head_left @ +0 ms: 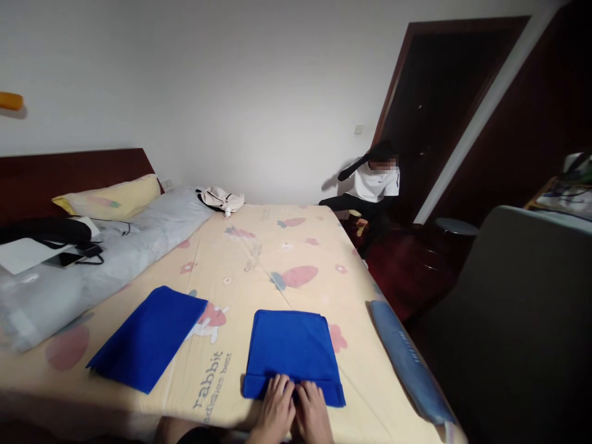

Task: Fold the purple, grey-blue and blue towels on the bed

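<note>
A roughly square piece of folded blue fabric (292, 345) lies flat on the bed in front of me, with a narrow folded strip along its near edge. My left hand (279, 401) rests on that strip, its fingers bent together over the fabric. Close beside it, my right hand (312, 404) grips the same strip with curled fingers; the thumbs are mostly hidden. A second flat blue fabric piece (150, 339) lies apart to the left, set at a slant and touched by neither hand.
The bed (250, 271) has a patterned cream sheet. Along its left lie a grey quilt (124, 240), a yellow pillow (113, 197) and a black bag (46, 231). A blue-grey long cushion (409, 364) lines the right edge. A person (372, 185) sits beyond the far corner.
</note>
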### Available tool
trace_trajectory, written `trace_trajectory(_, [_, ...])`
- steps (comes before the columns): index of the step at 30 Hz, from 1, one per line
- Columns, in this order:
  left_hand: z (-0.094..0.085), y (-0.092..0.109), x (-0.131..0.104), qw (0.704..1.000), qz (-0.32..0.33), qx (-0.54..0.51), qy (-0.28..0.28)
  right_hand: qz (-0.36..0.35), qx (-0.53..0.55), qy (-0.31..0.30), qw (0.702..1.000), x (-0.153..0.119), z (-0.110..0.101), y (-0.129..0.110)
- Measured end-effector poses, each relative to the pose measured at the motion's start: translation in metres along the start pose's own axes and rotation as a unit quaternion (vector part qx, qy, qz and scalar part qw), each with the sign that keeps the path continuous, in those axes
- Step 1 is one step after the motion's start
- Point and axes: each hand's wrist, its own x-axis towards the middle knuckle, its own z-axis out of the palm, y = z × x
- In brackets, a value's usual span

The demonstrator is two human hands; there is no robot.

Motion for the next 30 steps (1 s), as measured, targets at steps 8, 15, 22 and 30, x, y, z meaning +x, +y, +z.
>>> trace_trajectory(8, [-0.031,-0.055,-0.019,0.998,-0.024,0.019,-0.046,0.079,-0.009,0.007,0.997,-0.023,-0.016,0.057])
trace_trajectory(15, [-0.048,-0.096,-0.040,0.997,-0.041,0.059,-0.040,0.095,-0.007,-0.043,0.995,-0.047,-0.024,0.093])
trace_trajectory(22, [-0.055,-0.087,-0.019,0.998,-0.038,0.034,-0.036,0.102,-0.064,-0.039,0.992,-0.019,-0.032,0.076])
trace_trajectory(30, [-0.093,-0.088,-0.010,0.982,-0.090,-0.148,-0.068,0.110,0.013,-0.091,0.990,-0.011,-0.065,0.081])
